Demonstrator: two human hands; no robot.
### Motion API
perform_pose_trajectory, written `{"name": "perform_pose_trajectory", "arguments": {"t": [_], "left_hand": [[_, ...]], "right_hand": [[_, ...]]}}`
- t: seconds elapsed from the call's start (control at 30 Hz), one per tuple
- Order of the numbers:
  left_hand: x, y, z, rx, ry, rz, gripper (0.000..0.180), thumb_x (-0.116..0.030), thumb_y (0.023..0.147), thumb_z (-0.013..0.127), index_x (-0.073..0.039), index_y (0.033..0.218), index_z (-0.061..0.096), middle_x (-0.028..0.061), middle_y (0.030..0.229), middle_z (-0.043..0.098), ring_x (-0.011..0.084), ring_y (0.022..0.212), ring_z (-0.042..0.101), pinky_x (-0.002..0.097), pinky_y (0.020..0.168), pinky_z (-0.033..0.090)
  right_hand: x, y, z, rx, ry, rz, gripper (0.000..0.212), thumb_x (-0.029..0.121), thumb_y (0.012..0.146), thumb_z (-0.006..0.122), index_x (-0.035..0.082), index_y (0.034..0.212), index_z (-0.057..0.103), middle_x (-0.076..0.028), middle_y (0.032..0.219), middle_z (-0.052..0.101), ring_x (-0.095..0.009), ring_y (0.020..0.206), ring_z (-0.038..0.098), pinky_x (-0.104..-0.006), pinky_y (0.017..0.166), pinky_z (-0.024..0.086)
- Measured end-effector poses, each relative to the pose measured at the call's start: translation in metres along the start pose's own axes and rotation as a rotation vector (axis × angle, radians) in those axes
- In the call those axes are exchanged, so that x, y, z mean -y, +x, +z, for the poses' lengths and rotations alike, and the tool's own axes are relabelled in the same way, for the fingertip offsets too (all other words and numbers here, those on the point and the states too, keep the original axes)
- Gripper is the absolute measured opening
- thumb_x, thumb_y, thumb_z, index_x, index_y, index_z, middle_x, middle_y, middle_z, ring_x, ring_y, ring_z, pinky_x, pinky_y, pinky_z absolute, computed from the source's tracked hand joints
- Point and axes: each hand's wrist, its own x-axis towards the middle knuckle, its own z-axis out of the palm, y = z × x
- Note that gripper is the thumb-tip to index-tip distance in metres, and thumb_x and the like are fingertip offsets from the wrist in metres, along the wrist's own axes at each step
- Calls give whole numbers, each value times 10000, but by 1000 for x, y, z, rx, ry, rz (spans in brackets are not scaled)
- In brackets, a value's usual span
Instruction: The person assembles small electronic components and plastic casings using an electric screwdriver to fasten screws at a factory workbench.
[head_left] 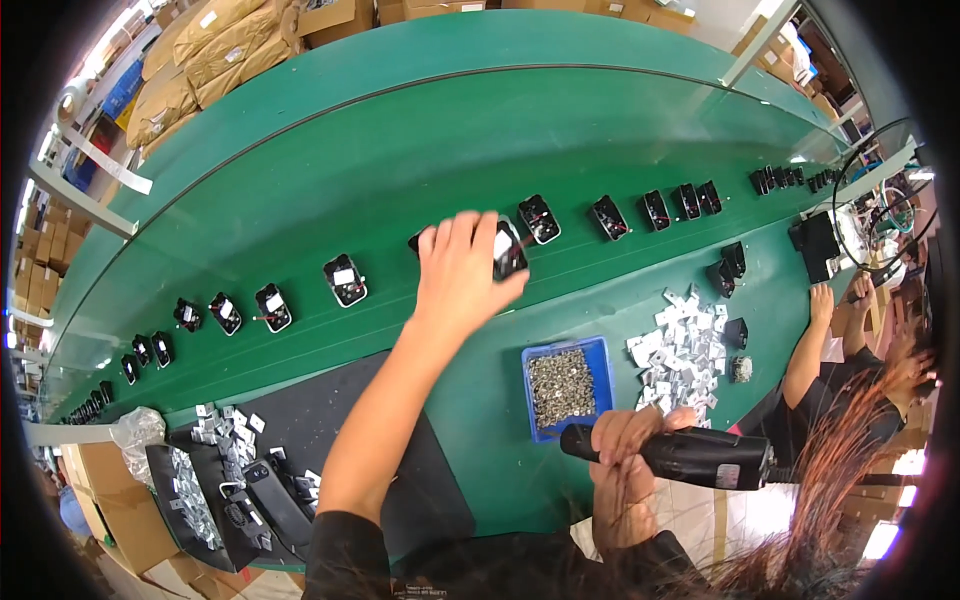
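My left hand [462, 268] reaches over the green conveyor belt [400, 215], its fingers and thumb around a small black plastic housing [512, 262] with a white label. Part of that housing is hidden by the hand, and another dark housing pokes out on the hand's left side. In my right hand [628, 455] lies a black cylindrical electric screwdriver [700, 457], held nearly level with a cable running off to the right. Just beyond this hand stands a blue tray [605, 365] filled with small metal fasteners [562, 388].
Several open black housings [345, 280] line the belt both ways. A heap of silvery metal plates [675, 350] lies right of the tray. At left, a black bin [195, 500] of plates and a black device [275, 500] sit by a dark mat [420, 470]. A co-worker's arm [805, 345] is at right.
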Motion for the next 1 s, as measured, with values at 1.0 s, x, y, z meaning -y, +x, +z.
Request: {"name": "perform_pose_trajectory", "arguments": {"t": [1.0], "left_hand": [[-45,-179,-68,439,19,-35,784,-306,610,808,-74,1301,521,110,1223,511,278,1091,490,491,962,323]], "right_hand": [[-71,47,-31,40,-387,-183,567,-11,788,648,96,1272,374,-46,702,486,-163,564,489,-343,566,458]]}}
